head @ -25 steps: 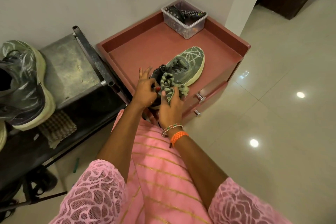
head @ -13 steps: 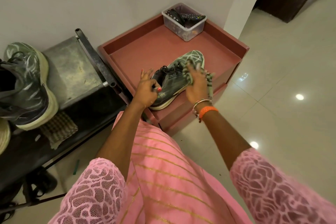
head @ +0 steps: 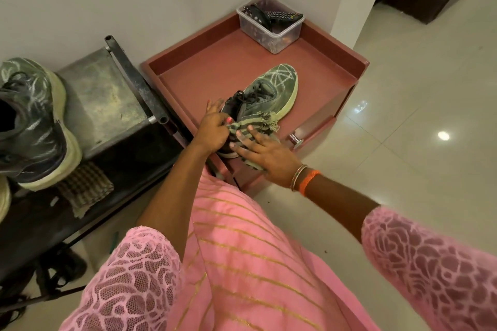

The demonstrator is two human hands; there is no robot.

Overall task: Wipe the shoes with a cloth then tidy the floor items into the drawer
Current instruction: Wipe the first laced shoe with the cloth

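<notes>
A grey-green sneaker (head: 271,91) with a pale sole lies on the top of the red-brown drawer cabinet (head: 204,72), toe pointing away from me. My left hand (head: 212,129) grips the sneaker at its heel collar, thumb toward the cloth. A green striped cloth (head: 255,125) with a frayed edge is draped over the heel and near side of the sneaker. My right hand (head: 266,154) lies on the cloth with fingers spread fairly straight, pressing it against the sneaker. The heel is hidden under cloth and hands.
A clear plastic box (head: 271,32) holding remotes stands at the cabinet's back corner. A drawer knob (head: 295,140) sticks out below the sneaker. On the dark rack (head: 107,94) to the left sit a second sneaker (head: 32,121) and a checked rag (head: 84,185). Glossy tiled floor (head: 416,169) lies to the right.
My right hand has swept the cloth from the toe area back to the heel and now lies flat on it. My left hand stays on the heel.
</notes>
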